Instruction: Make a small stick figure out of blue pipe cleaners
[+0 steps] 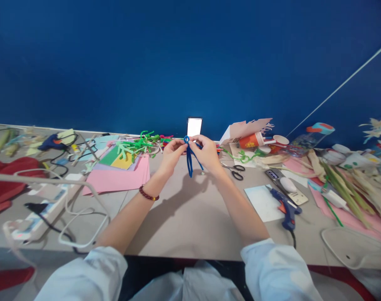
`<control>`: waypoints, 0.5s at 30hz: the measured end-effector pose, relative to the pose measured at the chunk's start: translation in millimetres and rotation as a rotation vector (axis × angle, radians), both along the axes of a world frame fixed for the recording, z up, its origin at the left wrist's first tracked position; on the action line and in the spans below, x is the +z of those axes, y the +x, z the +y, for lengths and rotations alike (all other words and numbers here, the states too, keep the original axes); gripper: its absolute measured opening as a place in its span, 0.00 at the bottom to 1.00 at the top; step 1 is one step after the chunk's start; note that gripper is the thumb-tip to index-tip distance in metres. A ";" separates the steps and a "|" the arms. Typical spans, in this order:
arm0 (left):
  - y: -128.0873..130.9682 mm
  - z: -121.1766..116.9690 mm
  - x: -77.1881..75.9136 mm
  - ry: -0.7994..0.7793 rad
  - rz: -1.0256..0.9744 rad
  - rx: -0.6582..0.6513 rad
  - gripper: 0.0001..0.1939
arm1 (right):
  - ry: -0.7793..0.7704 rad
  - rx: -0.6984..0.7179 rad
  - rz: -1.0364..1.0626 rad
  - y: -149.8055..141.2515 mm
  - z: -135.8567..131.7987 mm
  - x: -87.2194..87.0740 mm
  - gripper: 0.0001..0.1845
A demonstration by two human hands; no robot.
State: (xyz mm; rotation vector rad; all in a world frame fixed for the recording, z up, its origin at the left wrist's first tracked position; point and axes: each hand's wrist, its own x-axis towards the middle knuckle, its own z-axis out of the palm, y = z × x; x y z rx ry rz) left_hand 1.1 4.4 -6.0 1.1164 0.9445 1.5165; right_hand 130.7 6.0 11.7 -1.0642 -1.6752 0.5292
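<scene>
Both hands are raised over the middle of the table, pinching a blue pipe cleaner (pixel 189 161) between them. At its top is a small round loop, and bent strands hang below. My left hand (pixel 171 155) has thumb and forefinger closed at the left of the loop. From the other side, my right hand (pixel 207 154) grips just under the loop, with one strand slanting down beside its palm. Behind the hands a lit phone-like screen (pixel 194 126) leans near the wall. A pair of black-handled scissors (pixel 237 171) lies right of my right hand.
Left are pink paper sheets (pixel 115 177), green pipe cleaners (pixel 140 145) and a white power strip (pixel 49 211) with looping cables. A blue glue gun (pixel 286 207) rests on white paper (pixel 262 202) at right. Corn husks (pixel 353 188) and paper cups (pixel 251 140) crowd the right side.
</scene>
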 end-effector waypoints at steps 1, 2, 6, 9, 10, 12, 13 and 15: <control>1.1 -1.0 -0.2 -0.010 0.007 -0.020 0.11 | -0.014 0.003 0.029 -0.3 0.4 -0.2 0.09; 2.3 -1.8 -0.7 -0.014 0.010 -0.032 0.11 | -0.026 0.005 0.059 -0.7 0.8 -0.5 0.09; 5.2 -2.4 -4.1 0.012 -0.017 -0.011 0.11 | -0.078 0.048 0.154 -2.0 2.1 -0.8 0.09; 5.0 -1.0 -6.3 0.019 -0.057 -0.020 0.11 | -0.123 0.124 0.219 -1.5 2.6 0.2 0.08; 4.6 -0.8 -6.5 0.025 -0.076 -0.033 0.11 | -0.139 0.156 0.242 -0.9 2.8 0.6 0.08; 3.6 -0.8 -6.1 0.036 -0.122 -0.073 0.11 | -0.178 0.223 0.287 0.6 3.3 1.6 0.08; 3.1 -1.0 -5.5 0.036 -0.145 -0.099 0.11 | -0.198 0.256 0.312 1.4 3.5 2.2 0.08; 2.1 -1.7 -3.9 0.027 -0.186 -0.154 0.11 | -0.227 0.315 0.371 2.6 3.6 3.9 0.08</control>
